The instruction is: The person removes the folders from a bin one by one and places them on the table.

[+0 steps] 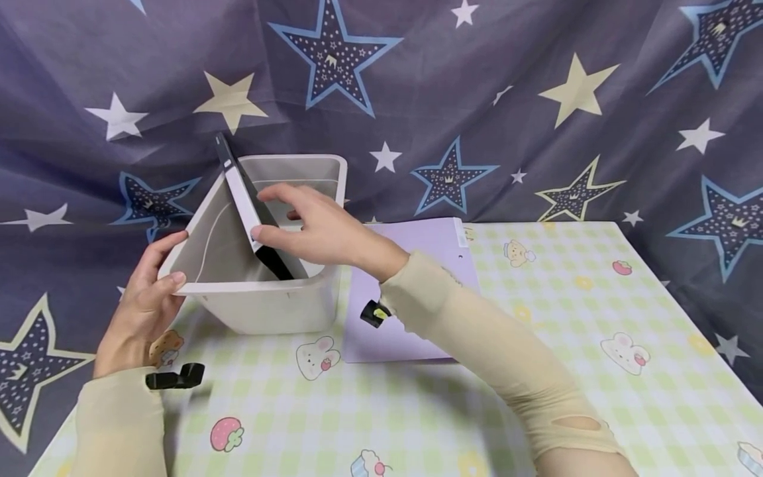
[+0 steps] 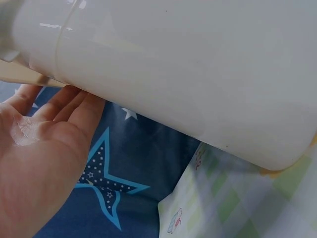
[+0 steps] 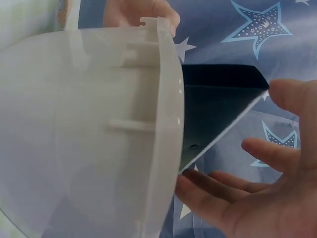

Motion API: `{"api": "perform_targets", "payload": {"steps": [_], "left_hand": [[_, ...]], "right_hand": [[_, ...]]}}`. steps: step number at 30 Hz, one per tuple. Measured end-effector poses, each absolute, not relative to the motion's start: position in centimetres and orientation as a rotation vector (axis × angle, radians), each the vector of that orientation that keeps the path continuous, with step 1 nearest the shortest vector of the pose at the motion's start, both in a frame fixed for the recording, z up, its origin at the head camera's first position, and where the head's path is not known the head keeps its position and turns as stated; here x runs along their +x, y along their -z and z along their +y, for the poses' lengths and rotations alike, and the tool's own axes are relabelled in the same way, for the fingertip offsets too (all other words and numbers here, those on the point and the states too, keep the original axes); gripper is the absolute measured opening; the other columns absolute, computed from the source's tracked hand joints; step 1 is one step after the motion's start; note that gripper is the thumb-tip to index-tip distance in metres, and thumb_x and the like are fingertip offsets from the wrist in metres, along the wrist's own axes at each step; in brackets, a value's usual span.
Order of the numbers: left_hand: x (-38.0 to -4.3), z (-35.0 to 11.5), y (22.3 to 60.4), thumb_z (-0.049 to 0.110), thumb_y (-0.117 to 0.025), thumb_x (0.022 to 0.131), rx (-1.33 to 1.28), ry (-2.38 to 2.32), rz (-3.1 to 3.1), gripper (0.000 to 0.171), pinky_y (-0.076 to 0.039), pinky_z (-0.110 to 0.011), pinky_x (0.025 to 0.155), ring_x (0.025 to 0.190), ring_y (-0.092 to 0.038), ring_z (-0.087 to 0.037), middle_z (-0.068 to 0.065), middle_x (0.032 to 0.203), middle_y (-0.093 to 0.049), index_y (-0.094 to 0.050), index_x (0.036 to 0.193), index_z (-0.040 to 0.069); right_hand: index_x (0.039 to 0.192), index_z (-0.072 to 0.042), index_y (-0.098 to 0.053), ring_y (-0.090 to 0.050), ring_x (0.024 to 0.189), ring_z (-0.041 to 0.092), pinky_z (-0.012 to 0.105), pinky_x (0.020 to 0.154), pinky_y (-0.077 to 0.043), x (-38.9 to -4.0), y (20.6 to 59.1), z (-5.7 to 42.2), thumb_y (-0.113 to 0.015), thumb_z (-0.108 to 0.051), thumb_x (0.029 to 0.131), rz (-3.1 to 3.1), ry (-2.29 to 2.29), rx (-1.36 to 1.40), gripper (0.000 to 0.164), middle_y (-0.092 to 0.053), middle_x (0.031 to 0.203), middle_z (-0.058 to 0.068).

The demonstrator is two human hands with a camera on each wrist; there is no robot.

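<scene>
A white plastic bin stands at the left of the table, slightly tipped. My left hand grips its left front corner, thumb on the rim and fingers along the outer wall. Leaning inside the bin is a thin black folder with a white edge strip, its upper end sticking out past the rim. My right hand reaches over the bin and holds the folder by that edge. Its thumb is at one corner and other fingertips are farther along the edge, as the right wrist view shows.
A flat purple folder lies on the table right of the bin, partly under my right forearm. The green-and-white checked tablecloth has cartoon prints. Behind hangs a dark curtain with stars, close to the bin's back.
</scene>
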State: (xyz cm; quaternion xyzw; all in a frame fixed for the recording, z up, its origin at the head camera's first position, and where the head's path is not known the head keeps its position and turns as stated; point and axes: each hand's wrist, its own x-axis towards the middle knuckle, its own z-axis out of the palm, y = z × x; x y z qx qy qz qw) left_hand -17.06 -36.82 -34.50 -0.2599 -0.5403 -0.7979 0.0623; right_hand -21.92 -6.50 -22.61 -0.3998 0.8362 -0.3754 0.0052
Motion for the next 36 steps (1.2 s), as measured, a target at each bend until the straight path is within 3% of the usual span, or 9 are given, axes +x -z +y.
{"api": "perform_targets", "payload": {"steps": [8, 17, 22, 28, 36], "left_hand": [[-16.8, -36.7, 34.4, -0.014, -0.037, 0.087, -0.701, 2.355, -1.688, 0.060, -0.050, -0.024, 0.079, 0.104, -0.050, -0.019, -0.012, 0.128, -0.040, -0.030, 0.145, -0.001], [-16.9, -36.7, 34.4, -0.015, -0.036, 0.087, -0.744, 2.387, -1.651, 0.059, -0.051, -0.025, 0.080, 0.104, -0.050, -0.020, -0.012, 0.128, -0.040, -0.031, 0.144, -0.001], [-17.0, -36.9, 34.6, -0.015, -0.034, 0.087, -0.704, 2.379, -1.670, 0.060, -0.051, -0.025, 0.080, 0.104, -0.050, -0.020, -0.012, 0.129, -0.040, -0.029, 0.145, -0.001], [-17.0, -36.9, 34.6, -0.015, -0.036, 0.088, -0.769, 2.404, -1.648, 0.058, -0.051, -0.026, 0.081, 0.105, -0.049, -0.021, -0.013, 0.130, -0.039, -0.031, 0.144, -0.001], [-16.9, -36.8, 34.5, -0.014, -0.038, 0.088, -0.735, 2.379, -1.669, 0.059, -0.050, -0.025, 0.082, 0.105, -0.050, -0.019, -0.012, 0.130, -0.040, -0.029, 0.145, -0.002]], "right_hand": [[0.138, -0.025, -0.047, -0.049, 0.112, 0.007, 0.012, 0.091, -0.037, -21.7, 22.8, -7.2, -0.058, -0.044, 0.091, 2.645, 1.099, -1.267, 0.051, -0.049, 0.136, -0.004], [0.134, -0.019, -0.053, -0.048, 0.116, 0.006, 0.008, 0.091, -0.036, -22.0, 22.8, -7.0, -0.053, -0.023, 0.093, 2.589, 1.159, -1.313, 0.040, -0.052, 0.133, -0.005], [0.131, -0.019, -0.058, -0.054, 0.106, 0.002, 0.009, 0.089, -0.036, -22.3, 22.6, -6.6, -0.046, -0.016, 0.093, 2.585, 1.158, -1.301, 0.040, -0.055, 0.130, -0.006], [0.124, -0.019, -0.063, -0.056, 0.092, 0.002, 0.014, 0.085, -0.040, -22.8, 22.4, -5.7, -0.045, -0.016, 0.093, 2.579, 1.159, -1.238, 0.036, -0.062, 0.115, -0.006], [0.120, -0.020, -0.063, -0.057, 0.100, 0.004, 0.016, 0.088, -0.040, -24.0, 21.9, -4.8, -0.056, -0.032, 0.094, 2.601, 1.064, -1.244, 0.030, -0.060, 0.121, -0.009]]}}
